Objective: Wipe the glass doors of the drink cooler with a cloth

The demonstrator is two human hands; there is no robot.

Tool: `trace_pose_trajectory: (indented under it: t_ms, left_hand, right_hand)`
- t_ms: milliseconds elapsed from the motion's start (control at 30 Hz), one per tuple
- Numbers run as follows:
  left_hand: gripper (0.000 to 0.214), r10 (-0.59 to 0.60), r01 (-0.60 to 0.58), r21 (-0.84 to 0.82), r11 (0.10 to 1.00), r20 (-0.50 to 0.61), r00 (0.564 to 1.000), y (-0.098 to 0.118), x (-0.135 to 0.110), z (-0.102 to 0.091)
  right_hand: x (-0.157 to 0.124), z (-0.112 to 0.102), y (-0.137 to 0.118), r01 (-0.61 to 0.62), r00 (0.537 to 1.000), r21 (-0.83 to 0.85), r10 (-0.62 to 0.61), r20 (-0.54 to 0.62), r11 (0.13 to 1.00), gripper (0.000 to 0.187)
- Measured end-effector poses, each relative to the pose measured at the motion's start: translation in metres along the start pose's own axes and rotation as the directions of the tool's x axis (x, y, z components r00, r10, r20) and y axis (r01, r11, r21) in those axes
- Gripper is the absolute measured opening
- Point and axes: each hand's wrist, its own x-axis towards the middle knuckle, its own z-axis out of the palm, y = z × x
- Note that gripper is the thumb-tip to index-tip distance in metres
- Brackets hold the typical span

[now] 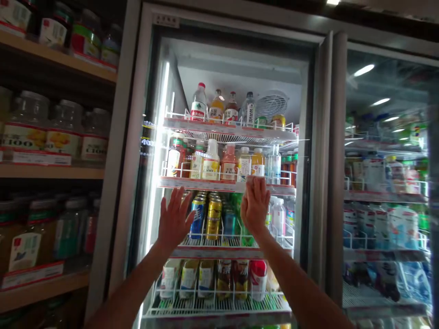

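Note:
My left hand [174, 221] is raised before the glass door of a lit drinks cooler, fingers spread and nothing in it. Beyond it stand a blue can [197, 217] and gold cans [214, 217]. My right hand [255, 205] is up at the glass by the second shelf's front edge, fingers close together and bent. A small pale patch shows at its fingertips; I cannot make out what it is. Just above that hand, behind the glass, are a bottle with a white label [244, 163] and an orange drink bottle [258, 162].
The door's metal frame [324, 160] runs up the right side, beside a second glass-doored cooler [387, 183]. At the left, wooden shelves [51, 171] hold several jars and bottles. Wire shelves [219, 308] in the cooler carry more drinks.

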Motion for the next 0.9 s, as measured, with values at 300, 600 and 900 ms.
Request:
trace_pose_trajectory:
  t_ms: [300,600,900]
  left_hand:
    - [0.061,-0.041,0.041,0.043,0.998,-0.002,0.999,-0.02,-0.006,-0.009]
    - [0.064,-0.079,0.084,0.083,0.993,-0.061,0.995,-0.032,0.022,-0.018]
    - [0.063,-0.097,0.103,0.048,0.994,-0.106,0.99,-0.043,0.055,-0.014]
  right_hand:
    - [0.029,0.006,-0.019,0.31,0.928,0.101,-0.324,0.183,0.946,0.062]
    - [0.053,0.01,-0.01,0.286,0.949,0.023,-0.286,0.131,0.958,0.056]
    - [0.091,0.003,0.036,-0.01,0.996,-0.055,0.006,-0.084,0.998,0.057]
